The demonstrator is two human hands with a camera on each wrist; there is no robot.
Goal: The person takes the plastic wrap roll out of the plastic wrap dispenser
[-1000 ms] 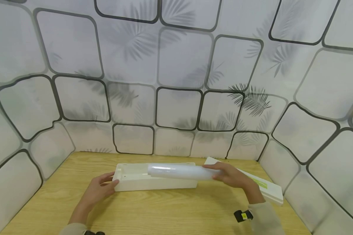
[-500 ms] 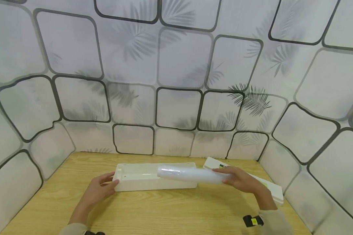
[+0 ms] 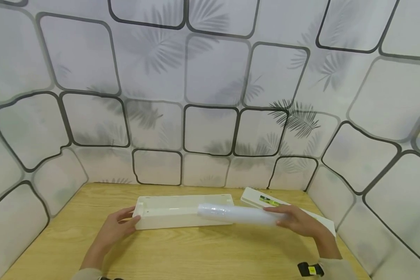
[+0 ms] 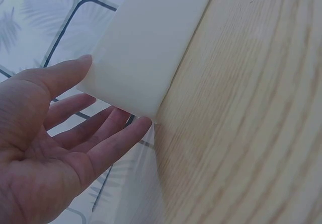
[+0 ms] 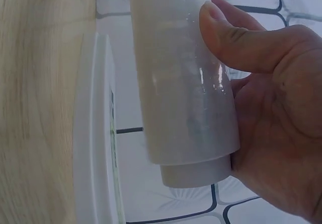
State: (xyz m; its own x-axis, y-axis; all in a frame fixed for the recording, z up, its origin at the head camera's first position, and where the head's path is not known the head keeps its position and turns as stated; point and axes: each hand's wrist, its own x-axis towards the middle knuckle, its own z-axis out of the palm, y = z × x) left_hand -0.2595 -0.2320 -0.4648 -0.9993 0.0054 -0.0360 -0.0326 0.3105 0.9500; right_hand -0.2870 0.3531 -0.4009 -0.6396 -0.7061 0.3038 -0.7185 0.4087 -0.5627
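Observation:
A roll of cling film (image 3: 238, 214), wrapped on a white core, is held by my right hand (image 3: 299, 221) near its right end. In the right wrist view the thumb lies along the roll (image 5: 186, 83) and the core's end shows below. The roll is raised, its left end over the right part of an open long white box (image 3: 182, 221). My left hand (image 3: 115, 229) holds the left end of that box, thumb at the front corner and fingers at the end. In the left wrist view the fingertips touch the box (image 4: 141, 48) at its edges.
A long white lid (image 3: 322, 219) with a green label lies slanted at the right, partly behind my right hand. The wooden table (image 3: 182, 256) meets a patterned cloth wall (image 3: 210, 128) at the back and on both sides.
My right hand has carried the cling film roll rightward and slightly toward me, drawing it away from over the box's middle. More of the box's inside shows. The left hand and box stay put.

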